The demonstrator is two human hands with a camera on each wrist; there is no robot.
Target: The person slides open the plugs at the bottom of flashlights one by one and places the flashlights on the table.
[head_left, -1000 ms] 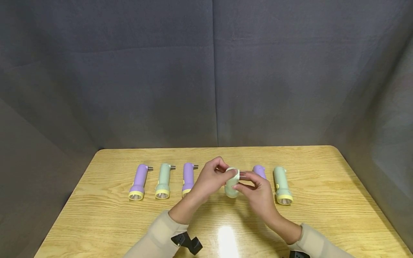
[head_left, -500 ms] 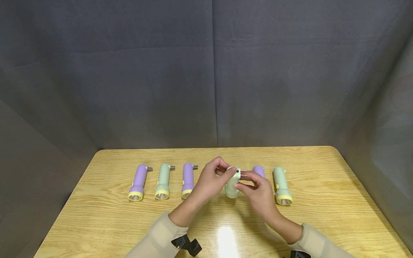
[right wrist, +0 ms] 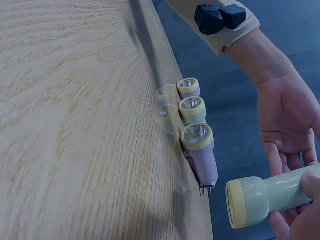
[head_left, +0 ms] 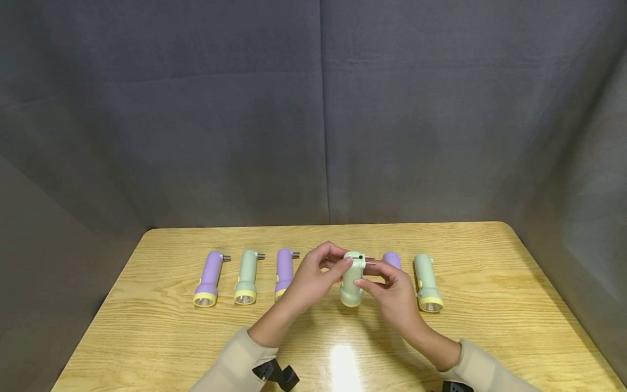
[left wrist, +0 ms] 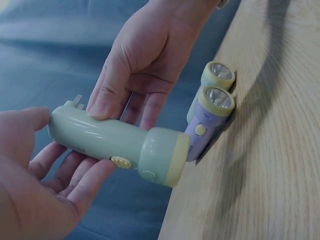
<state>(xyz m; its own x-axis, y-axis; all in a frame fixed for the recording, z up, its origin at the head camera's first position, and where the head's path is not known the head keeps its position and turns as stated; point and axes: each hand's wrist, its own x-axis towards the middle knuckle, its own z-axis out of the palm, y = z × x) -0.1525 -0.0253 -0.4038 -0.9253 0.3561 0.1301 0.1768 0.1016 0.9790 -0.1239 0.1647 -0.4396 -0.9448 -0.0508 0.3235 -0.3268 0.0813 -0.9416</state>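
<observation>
A pale green flashlight (head_left: pixel 351 288) with a yellow rim is held above the table between both hands, lens end down in the head view. Two metal plug prongs (head_left: pixel 370 260) stick out to the right from its tail end. My left hand (head_left: pixel 315 277) holds the tail, its thumb at the end and its fingers along the body. From the other side my right hand (head_left: pixel 394 296) pinches the body just below the prongs. A yellow switch (left wrist: pixel 121 162) shows on its side in the left wrist view.
Left on the wooden table (head_left: pixel 161 337) lie a purple flashlight (head_left: pixel 212 269), a green flashlight (head_left: pixel 248 272) and another purple flashlight (head_left: pixel 284 269). To the right are a purple flashlight (head_left: pixel 393 259), partly behind the right hand, and a green flashlight (head_left: pixel 426 275). A grey curtain (head_left: pixel 235 136) stands behind.
The held flashlight has tipped so that more of its body and a dark spot near the prongs show. My left thumb has shifted off its top, slightly left and down.
</observation>
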